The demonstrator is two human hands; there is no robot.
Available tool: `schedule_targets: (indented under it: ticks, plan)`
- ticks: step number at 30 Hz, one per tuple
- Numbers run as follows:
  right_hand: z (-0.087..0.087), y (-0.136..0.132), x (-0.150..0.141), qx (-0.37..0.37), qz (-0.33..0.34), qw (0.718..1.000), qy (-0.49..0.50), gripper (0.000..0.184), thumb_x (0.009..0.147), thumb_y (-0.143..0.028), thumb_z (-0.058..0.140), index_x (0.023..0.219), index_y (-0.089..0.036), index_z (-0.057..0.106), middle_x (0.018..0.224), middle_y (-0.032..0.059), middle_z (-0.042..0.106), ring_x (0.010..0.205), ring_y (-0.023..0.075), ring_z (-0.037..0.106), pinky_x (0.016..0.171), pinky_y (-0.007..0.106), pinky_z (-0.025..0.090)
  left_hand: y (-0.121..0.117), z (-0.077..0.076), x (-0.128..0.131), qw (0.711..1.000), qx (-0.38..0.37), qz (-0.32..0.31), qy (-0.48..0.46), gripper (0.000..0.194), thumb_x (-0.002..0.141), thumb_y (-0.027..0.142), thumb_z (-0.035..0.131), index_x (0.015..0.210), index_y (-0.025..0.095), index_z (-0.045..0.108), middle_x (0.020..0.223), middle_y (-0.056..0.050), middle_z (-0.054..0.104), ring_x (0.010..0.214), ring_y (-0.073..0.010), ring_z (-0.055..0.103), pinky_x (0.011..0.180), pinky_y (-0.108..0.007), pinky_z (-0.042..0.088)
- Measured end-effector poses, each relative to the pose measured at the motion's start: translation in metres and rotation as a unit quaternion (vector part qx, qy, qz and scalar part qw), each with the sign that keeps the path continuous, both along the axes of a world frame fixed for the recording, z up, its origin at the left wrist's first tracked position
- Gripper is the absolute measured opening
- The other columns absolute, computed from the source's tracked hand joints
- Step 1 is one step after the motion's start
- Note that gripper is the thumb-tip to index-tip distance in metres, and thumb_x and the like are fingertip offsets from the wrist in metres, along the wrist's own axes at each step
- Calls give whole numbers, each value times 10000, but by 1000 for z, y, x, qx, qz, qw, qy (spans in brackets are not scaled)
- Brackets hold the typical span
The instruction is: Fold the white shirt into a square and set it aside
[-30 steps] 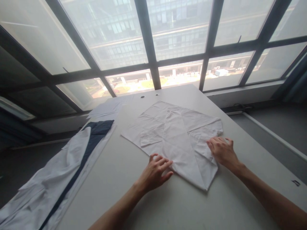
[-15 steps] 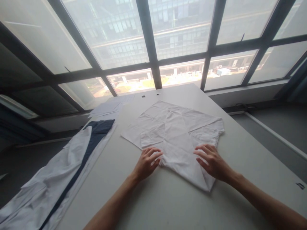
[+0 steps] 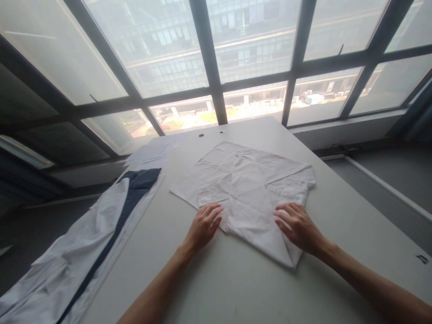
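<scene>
Tall windows with dark frames fill the background, and through the glass we see a pale building and a bright strip of ground; curtains hang at the far right, more dark fabric at the far left. Below them we have a white table running toward the glass, two small round holes near its far end, a small dark mark near its right edge. Folded white garment lies flat mid-table, one corner pointing at us, creases across it, exact type unclear to us. Our left hand is at its near left edge, palm down, fingers loosely bent over the cloth, thumb apart from them; no clear pinch. Our right hand is over the near right part, palm down, fingers a bit spread and pointing inward, nothing clenched; whether the fingertips press or just skim, we cannot tell. Both forearms are bare. Along the table's left edge we get a white cloth pile with a navy garment showing through as a long dark band; flat white sheets sit beyond it, paper or fabric, cannot tell. Grey floor and a pale bar on the right side.
</scene>
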State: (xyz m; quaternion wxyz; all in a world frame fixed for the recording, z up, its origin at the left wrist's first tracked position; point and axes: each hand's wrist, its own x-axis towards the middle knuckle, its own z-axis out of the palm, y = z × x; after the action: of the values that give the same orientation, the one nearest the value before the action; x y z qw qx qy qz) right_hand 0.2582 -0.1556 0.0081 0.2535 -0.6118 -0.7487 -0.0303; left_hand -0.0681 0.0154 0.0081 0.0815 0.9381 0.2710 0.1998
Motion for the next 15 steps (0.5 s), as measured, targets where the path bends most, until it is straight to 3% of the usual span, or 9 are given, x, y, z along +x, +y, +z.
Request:
schedule_targets:
  ticks: [2,5,8,15]
  plan:
    - [-6,1,6,20,-83,996,-6,250,1004,-288,466,1080,-199,688,1133,123,670,1059,268,590,938,415,420,9,-5,-5,998,11,69,-8,297,1033,273,446,1261,224,629,1327,-98,630,1257,-257,569,1078,-461,458]
    - [-13,1,14,8,-168,985,-35,279,1006,-338,450,1047,-203,690,1078,120,687,976,273,605,833,397,425,15,-8,-9,993,11,116,6,278,1032,282,436,1193,223,655,1285,-90,650,1183,-257,608,1033,-447,484]
    - [-17,1,18,-13,-191,979,-62,306,1012,-393,442,1055,-209,683,1033,117,710,934,274,615,829,408,407,14,-5,-10,993,17,115,26,268,1037,296,436,1194,236,644,1242,-77,669,1135,-255,623,1035,-456,465]
    - [-16,1,20,-20,-215,972,-95,364,1024,-408,426,1210,-175,635,1084,146,728,973,293,642,979,492,355,6,6,-6,993,39,96,57,233,1034,291,447,1157,217,630,1158,-77,684,1061,-259,620,995,-458,445]
